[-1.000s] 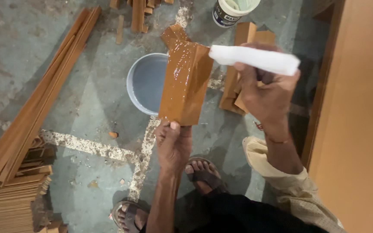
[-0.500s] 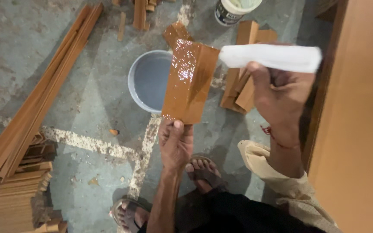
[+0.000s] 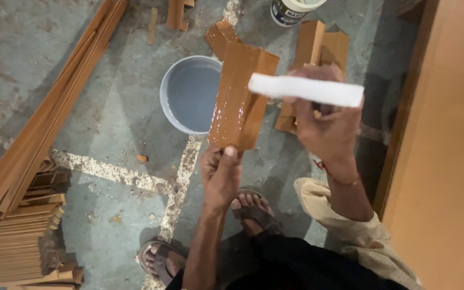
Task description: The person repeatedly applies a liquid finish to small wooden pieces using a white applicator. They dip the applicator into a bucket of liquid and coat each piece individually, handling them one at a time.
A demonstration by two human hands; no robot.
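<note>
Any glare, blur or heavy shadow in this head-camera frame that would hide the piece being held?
Head view: wet gloss throws bright glints down the wooden piece in the left hand; the white pad in the right hand looks slightly soft and overexposed; the floor is evenly lit, with soft shadow by the panel.

Stained concrete floor (image 3: 81, 107), wooden panel (image 3: 447, 161) at right.

- A round grey bucket (image 3: 189, 96) with liquid stands on the concrete floor (image 3: 108, 118)
- Long wooden strips (image 3: 44, 123) lie at the left, above a stack of short strips (image 3: 17, 241)
- Small brown wood pieces (image 3: 318, 48) lie near a white can (image 3: 291, 9)
- A large wooden panel (image 3: 447, 161) is at the right
</note>
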